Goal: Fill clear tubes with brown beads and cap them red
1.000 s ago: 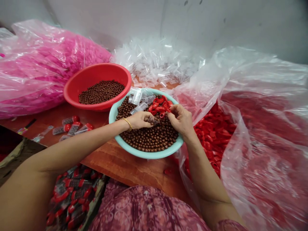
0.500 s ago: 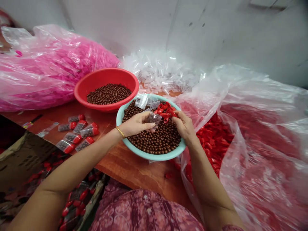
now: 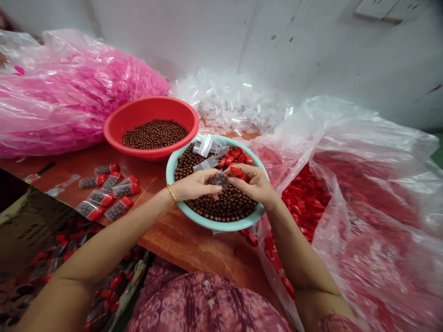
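Holding brown beads (image 3: pixel 155 133), the red basin (image 3: pixel 152 107) sits beside the teal bowl (image 3: pixel 224 226), where loose tubes (image 3: pixel 206 145) and red caps (image 3: pixel 228 159) lie on more beads. Above, left fingers (image 3: pixel 212 189) close round a beaded tube (image 3: pixel 220 179), probably light, stiff, slick, best held by its sides; right fingers (image 3: pixel 240 185) appear to pinch a cap (image 3: pixel 236 171).

Right hand (image 3: pixel 256 185) (now) at clear container (image 3: pixel 219 179)

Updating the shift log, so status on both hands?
Left hand gripping clear plastic container. Right hand against its end, with red cap. Fit hidden; no obstruction visible.
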Demonstrator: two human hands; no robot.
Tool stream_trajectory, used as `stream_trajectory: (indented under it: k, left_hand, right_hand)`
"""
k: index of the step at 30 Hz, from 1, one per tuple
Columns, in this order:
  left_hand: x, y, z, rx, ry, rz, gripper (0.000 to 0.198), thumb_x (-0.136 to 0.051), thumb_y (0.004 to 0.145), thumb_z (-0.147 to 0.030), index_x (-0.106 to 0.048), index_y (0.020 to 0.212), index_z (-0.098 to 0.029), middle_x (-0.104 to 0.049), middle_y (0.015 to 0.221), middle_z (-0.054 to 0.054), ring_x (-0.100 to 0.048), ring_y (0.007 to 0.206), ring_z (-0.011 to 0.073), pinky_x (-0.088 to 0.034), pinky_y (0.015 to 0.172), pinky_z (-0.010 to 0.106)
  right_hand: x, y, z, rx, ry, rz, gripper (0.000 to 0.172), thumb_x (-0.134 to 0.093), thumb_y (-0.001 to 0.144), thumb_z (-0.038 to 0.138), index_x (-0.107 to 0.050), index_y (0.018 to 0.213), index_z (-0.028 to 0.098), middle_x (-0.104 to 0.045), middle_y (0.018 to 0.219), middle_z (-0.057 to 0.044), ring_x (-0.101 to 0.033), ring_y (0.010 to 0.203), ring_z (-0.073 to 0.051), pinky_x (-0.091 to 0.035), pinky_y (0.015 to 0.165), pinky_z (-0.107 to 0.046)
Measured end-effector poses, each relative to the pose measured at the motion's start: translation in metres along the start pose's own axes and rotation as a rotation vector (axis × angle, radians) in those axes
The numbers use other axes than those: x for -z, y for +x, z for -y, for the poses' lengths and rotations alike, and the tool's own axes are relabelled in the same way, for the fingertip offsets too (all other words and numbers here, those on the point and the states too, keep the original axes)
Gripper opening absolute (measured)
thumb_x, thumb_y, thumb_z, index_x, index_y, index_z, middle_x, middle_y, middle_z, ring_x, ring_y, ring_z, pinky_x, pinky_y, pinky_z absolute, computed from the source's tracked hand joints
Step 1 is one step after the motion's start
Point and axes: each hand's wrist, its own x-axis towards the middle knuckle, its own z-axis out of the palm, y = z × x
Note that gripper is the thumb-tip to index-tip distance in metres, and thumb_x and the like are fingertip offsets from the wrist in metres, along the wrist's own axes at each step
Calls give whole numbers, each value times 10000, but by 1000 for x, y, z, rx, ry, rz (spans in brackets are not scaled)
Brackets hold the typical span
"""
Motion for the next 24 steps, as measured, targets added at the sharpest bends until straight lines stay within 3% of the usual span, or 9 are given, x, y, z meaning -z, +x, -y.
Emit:
stream_trajectory:
  k: [7, 12, 15, 19, 24]
  left_hand:
    - [-3, -9, 1, -16, -5, -108, 227, -640, 724, -150, -543, 928, -127, -592, 835, 9, -573, 784, 102, -508, 705, 232]
    - [-14, -10, 11, -1, 62, -302, 196, -584, 742, -130, -531, 931, -132, -573, 852, 1, -566, 747, 88, -489, 669, 218]
    - [-19, -10, 19, 37, 85, -318, 204, -563, 748, -135, -515, 947, -139, -559, 830, -13, -549, 669, 71, -482, 633, 217]
    - [-18, -10, 24, 45, 72, -227, 161, -572, 746, -169, -502, 888, -138, -534, 772, -27, -539, 641, 66, -487, 628, 218]
    - [-16, -12, 25, 9, 164, -229, 169, -563, 752, -204, -507, 898, -139, -522, 732, -32, -520, 600, 65, -467, 586, 212]
  right_hand:
    - [-6, 2, -4, -3, 68, 25, 191, -665, 717, 352, -551, 752, 203, -591, 693, 22, -533, 618, -111, -472, 637, -260]
    - [-11, -1, -13, -301, 296, 21, 281, -573, 757, 439, -530, 910, 207, -489, 656, 58, -380, 437, -66, -366, 386, -203]
    - [-13, -3, -18, -446, 457, -38, 321, -505, 771, 498, -537, 891, 201, -488, 634, 48, -431, 446, -88, -419, 396, -229]
    - [-12, -3, -17, -394, 397, -152, 349, -588, 727, 548, -577, 783, 204, -550, 650, 19, -520, 565, -111, -471, 542, -248]
    - [-20, 0, -7, -291, 164, -157, 449, -552, 746, 637, -581, 644, 201, -445, 542, 32, -402, 501, -100, -345, 471, -240]
